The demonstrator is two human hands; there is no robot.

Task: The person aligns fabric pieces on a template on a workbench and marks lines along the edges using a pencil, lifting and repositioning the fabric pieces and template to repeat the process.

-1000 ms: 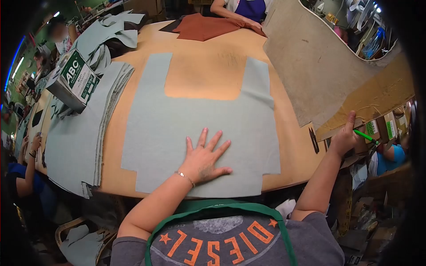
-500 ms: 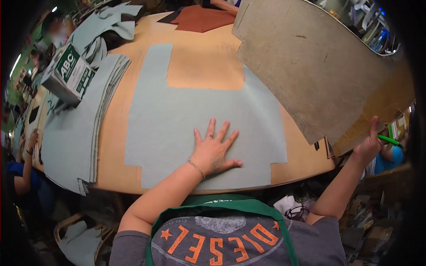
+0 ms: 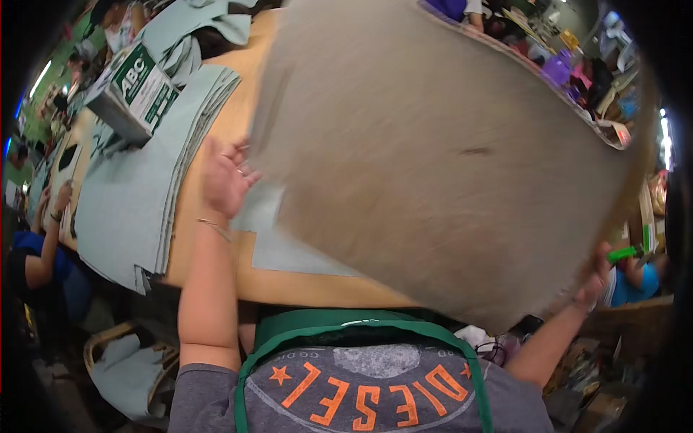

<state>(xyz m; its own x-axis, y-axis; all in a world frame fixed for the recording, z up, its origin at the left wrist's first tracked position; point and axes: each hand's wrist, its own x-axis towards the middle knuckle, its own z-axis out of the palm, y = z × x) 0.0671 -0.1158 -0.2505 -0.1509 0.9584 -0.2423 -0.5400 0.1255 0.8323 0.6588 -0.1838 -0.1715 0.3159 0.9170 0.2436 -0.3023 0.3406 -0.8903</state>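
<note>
A large grey-brown board (image 3: 433, 151), blurred by motion, is tilted above the table and hides much of it. My right hand (image 3: 593, 278) grips the board's lower right edge, with a green pen (image 3: 623, 254) sticking out beside the fingers. My left hand (image 3: 229, 177) is raised at the board's left edge, its fingers apart; I cannot tell whether the fingertips touch the board. Under the board lies a pale blue-green fabric piece (image 3: 289, 252), showing only at its lower left.
On the left, stacked pale fabric (image 3: 133, 209) lies on the wooden table (image 3: 198, 245), with a green and white ABC can (image 3: 133, 94) on it. A co-worker's arm (image 3: 52, 224) is at far left. A chair (image 3: 97, 346) holding fabric stands at lower left.
The board has swung left and down over the fabric piece, with my right hand still holding it. My left hand has lifted off the fabric and moved left to the board's edge.
</note>
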